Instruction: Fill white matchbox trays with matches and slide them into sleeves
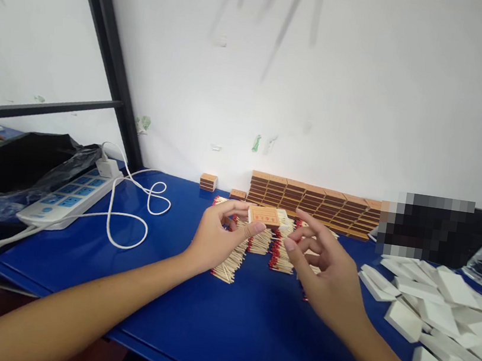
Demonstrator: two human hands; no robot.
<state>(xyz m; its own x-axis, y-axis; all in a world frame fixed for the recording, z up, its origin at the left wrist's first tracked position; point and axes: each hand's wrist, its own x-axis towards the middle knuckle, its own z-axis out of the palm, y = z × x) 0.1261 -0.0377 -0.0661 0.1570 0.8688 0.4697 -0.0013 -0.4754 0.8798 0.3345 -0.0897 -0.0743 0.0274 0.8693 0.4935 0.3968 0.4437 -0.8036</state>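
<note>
My left hand [225, 232] grips an orange-brown matchbox [264, 215] between thumb and fingers, above the table. The box's white inner tray [283, 217] sticks out at its right end. Just right of the box, my right hand [323, 264] has thumb and a finger pinched on a thin matchstick [277, 239], with the index finger raised. Beneath and behind both hands lie piles of red-tipped matches [229, 267], partly hidden by the hands.
Stacked matchboxes [309, 202] line the wall, with a small stack [208, 182] and a single box [238, 194] to their left. White inner trays [438, 310] are heaped at right. A power strip [70, 198] and white cable [124, 246] lie left on the blue table [184, 328].
</note>
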